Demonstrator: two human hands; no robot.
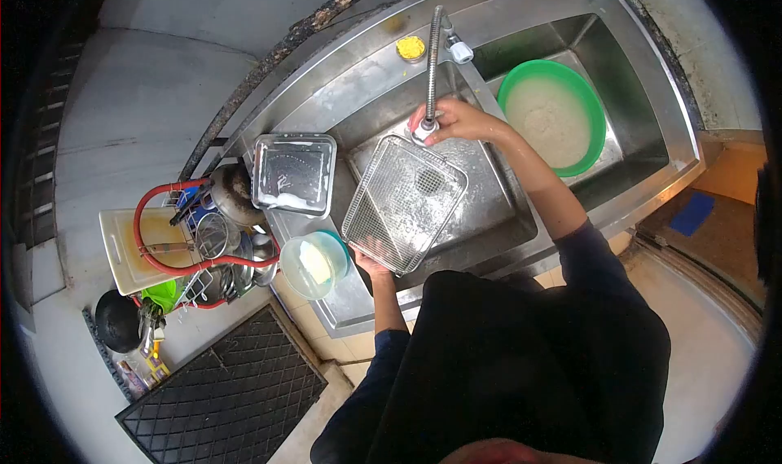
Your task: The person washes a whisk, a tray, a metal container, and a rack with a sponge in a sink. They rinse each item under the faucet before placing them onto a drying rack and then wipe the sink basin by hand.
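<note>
Wire basket: one (405, 207), of fine metal mesh, rectangular with rounded corners; it lies in the left of two steel sink basins (481, 240).
Long axis: slanting, from the basket's far-right end beside the faucet head to its near-left end at the left hand.
Right hand: one (456, 122), just beyond the basket's far end, fingers closed around the white faucet head (425, 131).
Left hand: one (373, 256), at the basket's near-left end, partly open, fingers spread against the mesh and bearing that end; the thumb's place cannot be told.
Faucet hose: one (432, 57), ribbed metal, arched, reaching toward the basket from its far side.
Clear container: one (293, 173), rectangular, smooth and see-through, streaked with white suds, left of the basket.
Round tub: one (308, 267), translucent, teal at one edge, holding a pale yellow mass, left of the basket's near end.
Small dish: one (411, 49), round, with a bright yellow, crumpled-looking item in it, beyond the basket.
Green bowl: one (601, 130), round, full of cloudy liquid, in the second basin (643, 142), right of the basket.
Dish rack: one (191, 264), wire with a red rim, well left of the basket, crowded with metal ware; one cutting board (122, 252), pale and flat, leans at its outer side.
</note>
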